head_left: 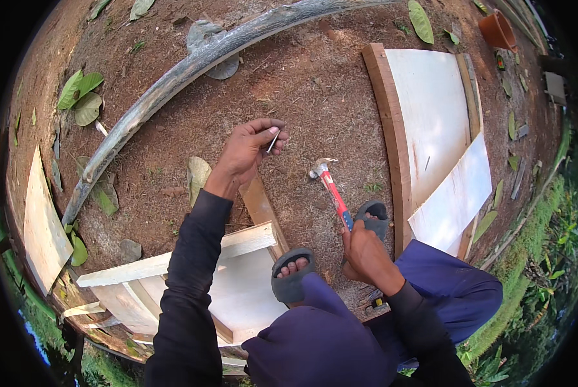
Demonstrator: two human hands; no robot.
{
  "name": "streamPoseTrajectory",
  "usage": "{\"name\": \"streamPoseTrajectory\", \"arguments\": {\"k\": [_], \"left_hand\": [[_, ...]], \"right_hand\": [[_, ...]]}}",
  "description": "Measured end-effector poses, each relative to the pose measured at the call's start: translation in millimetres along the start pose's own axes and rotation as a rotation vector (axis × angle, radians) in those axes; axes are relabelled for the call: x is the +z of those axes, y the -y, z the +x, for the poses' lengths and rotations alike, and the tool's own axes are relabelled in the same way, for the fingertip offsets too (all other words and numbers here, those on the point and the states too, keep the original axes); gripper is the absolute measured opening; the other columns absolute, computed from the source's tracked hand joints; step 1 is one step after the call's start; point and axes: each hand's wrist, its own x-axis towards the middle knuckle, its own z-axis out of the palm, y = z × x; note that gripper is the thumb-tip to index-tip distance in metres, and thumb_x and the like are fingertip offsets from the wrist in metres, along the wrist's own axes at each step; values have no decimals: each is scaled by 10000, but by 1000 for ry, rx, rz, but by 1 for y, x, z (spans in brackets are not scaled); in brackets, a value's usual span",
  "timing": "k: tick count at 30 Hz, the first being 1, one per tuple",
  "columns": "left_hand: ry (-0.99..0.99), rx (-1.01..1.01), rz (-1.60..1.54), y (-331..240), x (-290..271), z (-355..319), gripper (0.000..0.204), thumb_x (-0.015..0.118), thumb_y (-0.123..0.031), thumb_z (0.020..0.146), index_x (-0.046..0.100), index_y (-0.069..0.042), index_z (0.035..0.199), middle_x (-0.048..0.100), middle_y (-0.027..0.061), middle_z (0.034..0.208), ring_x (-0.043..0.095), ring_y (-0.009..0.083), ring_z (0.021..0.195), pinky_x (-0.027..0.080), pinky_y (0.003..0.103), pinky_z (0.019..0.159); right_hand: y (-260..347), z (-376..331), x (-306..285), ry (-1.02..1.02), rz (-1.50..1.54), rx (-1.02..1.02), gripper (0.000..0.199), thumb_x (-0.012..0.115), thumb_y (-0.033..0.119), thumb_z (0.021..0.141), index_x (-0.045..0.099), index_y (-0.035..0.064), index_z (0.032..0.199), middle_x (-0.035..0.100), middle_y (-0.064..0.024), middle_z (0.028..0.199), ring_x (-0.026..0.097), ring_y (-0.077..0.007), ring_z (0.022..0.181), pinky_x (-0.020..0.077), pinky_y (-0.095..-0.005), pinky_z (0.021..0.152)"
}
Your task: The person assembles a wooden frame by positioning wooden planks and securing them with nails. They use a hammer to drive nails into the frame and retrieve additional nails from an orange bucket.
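Observation:
My left hand (pixel 249 153) is raised over the bare ground, its thumb and fingertips pinching a thin metal nail (pixel 273 140) that points down. In my right hand (pixel 367 257) I grip the lower handle of a claw hammer (pixel 331 190), red with blue near the grip; its metal head points away from me. To the right of the hammer lies a wood-framed white panel (pixel 424 97). Another nail (pixel 427 163) shows on that panel. A loose white board piece (pixel 453 193) lies slanted across the panel's near part.
Another framed panel (pixel 247 284) lies at my left, beside my sandalled foot (pixel 293 271). A long curved pole (pixel 192 68) crosses the far ground. An orange bucket (pixel 497 31) lies at the far right. A plywood piece (pixel 44 226) is at far left, with fallen leaves around.

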Motion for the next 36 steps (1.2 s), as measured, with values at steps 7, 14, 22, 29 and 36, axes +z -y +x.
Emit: {"name": "streamPoseTrajectory", "arguments": {"k": [7, 14, 22, 29, 36], "left_hand": [[-53, -55, -289, 54, -68, -101, 232, 616, -163, 1023, 651, 8, 1176, 681, 66, 970, 642, 115, 856, 533, 275, 738], [-198, -70, 408, 78, -64, -130, 169, 674, -132, 976, 684, 37, 973, 684, 49, 845, 655, 107, 758, 542, 259, 701], [-164, -31, 714, 95, -58, -136, 200, 669, -134, 953, 690, 63, 924, 701, 87, 781, 669, 138, 758, 537, 315, 716], [-174, 45, 728, 93, -53, -141, 224, 678, -168, 926, 709, 52, 895, 707, 155, 756, 670, 224, 705, 501, 371, 682], [-167, 82, 752, 100, -56, -139, 228, 667, -179, 933, 704, 45, 908, 688, 133, 739, 629, 188, 692, 483, 357, 678]], "right_hand": [[5, -1, -8, -60, -42, -144, 351, 494, 272, 1049, 481, -71, 977, 636, -351, 776, 630, -542, 747, 508, -587, 641], [9, 0, -10, -90, -82, -139, 365, 525, 278, 1045, 497, -67, 930, 619, -352, 760, 621, -545, 772, 487, -584, 656], [34, -9, -38, 80, -4, -218, 300, 554, 285, 1049, 537, -14, 1025, 607, -216, 697, 621, -376, 620, 460, -440, 569], [107, -7, -89, 199, -72, -346, 246, 535, 242, 1048, 545, -3, 1032, 603, -280, 757, 611, -502, 782, 428, -557, 652], [141, 2, -105, 265, -286, -383, 316, 531, 261, 1053, 521, -31, 933, 552, -285, 687, 576, -501, 702, 409, -551, 613]]}}
